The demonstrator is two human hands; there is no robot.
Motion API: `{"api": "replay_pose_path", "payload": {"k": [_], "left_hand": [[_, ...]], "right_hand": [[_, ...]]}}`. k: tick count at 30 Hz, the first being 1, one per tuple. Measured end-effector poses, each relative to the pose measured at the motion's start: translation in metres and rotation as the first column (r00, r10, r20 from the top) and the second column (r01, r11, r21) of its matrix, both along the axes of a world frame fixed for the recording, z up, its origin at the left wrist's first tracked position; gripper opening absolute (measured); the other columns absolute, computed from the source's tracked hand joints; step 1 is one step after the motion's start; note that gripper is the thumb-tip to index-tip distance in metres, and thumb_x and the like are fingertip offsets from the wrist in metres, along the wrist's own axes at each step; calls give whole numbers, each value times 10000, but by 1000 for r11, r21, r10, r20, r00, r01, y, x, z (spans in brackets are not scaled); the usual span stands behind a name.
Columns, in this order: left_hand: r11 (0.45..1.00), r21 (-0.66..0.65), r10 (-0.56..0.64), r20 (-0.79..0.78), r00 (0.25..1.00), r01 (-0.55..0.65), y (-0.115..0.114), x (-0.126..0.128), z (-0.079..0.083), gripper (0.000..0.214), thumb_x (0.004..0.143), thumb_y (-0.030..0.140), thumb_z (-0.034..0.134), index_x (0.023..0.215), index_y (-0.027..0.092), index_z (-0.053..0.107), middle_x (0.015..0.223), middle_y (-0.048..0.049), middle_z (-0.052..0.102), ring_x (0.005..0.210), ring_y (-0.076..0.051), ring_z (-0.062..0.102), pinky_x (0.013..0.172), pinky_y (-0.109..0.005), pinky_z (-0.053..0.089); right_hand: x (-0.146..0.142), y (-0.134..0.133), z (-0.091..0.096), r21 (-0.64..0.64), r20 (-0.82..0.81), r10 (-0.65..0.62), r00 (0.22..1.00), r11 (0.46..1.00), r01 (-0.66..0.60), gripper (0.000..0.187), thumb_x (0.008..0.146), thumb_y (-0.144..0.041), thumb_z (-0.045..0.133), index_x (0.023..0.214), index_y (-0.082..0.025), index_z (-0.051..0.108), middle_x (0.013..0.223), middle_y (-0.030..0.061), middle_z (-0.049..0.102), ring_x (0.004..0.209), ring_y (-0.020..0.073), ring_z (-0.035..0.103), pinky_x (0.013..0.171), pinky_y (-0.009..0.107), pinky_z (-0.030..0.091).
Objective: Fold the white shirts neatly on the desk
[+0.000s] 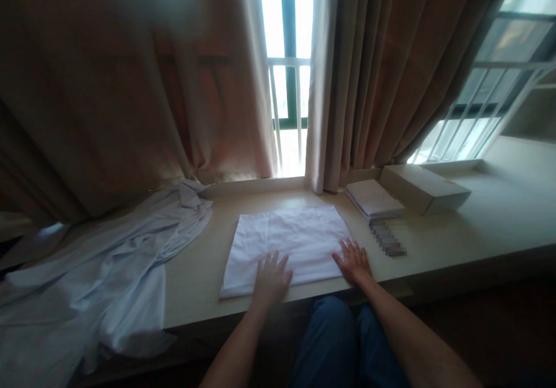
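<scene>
A folded white cloth [295, 237] lies flat on the pale tabletop in front of me, roughly a rectangle with light creases. My left hand [273, 278] rests on its near edge, left of the middle, with the fingers spread. On the cloth's near right corner lies my right hand [353, 260], palm down and fingers apart. Neither hand grips anything. What kind of cloth it is, I cannot tell.
A rumpled heap of white fabric [130, 272] covers the left end of the table [191, 284] and hangs over its front edge. At right are a stack of folded white cloth [373, 198], a pale box [423, 190] and a blurred-out item [387, 238]. Curtains [373, 69] hang behind.
</scene>
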State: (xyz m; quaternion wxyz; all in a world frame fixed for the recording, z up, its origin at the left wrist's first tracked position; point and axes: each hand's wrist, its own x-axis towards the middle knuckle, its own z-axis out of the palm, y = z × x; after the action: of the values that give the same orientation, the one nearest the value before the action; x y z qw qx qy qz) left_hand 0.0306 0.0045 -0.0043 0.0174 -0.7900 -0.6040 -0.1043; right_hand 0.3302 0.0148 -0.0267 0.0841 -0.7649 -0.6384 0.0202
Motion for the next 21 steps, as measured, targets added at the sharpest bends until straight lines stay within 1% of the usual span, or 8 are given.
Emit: {"api": "replay_pose_path", "payload": {"k": [6,14,21], "left_hand": [[1000,8,-1,-31,1000,1,4,0,-5,543,905,502,335,1417,330,396,1526,-54,312,1405,-305,239,1116,-540,139],[1000,-19,8,-43,999,-9,3,3,-1,550,899,509,350,1418,332,394,1529,-50,304,1405,-309,235,1116,-534,147],[1000,-27,-11,-25,1000,11,6,1,-7,560,910,515,324,1434,324,363,1542,-58,275,1412,-304,220,1119,-532,132]], "right_hand": [[0,-1,4,-6,-12,-8,1000,1000,8,709,912,-659,210,1496,-257,243,1568,59,155,1433,259,68,1127,497,-1],[0,-2,8,-17,-20,-7,1000,1000,7,690,921,-636,225,1496,-254,240,1569,59,148,1431,262,65,1125,501,-3],[3,-1,6,-7,-46,14,999,1000,-14,713,918,-648,214,1500,-238,228,1570,66,140,1430,267,53,1124,492,-19]]}}
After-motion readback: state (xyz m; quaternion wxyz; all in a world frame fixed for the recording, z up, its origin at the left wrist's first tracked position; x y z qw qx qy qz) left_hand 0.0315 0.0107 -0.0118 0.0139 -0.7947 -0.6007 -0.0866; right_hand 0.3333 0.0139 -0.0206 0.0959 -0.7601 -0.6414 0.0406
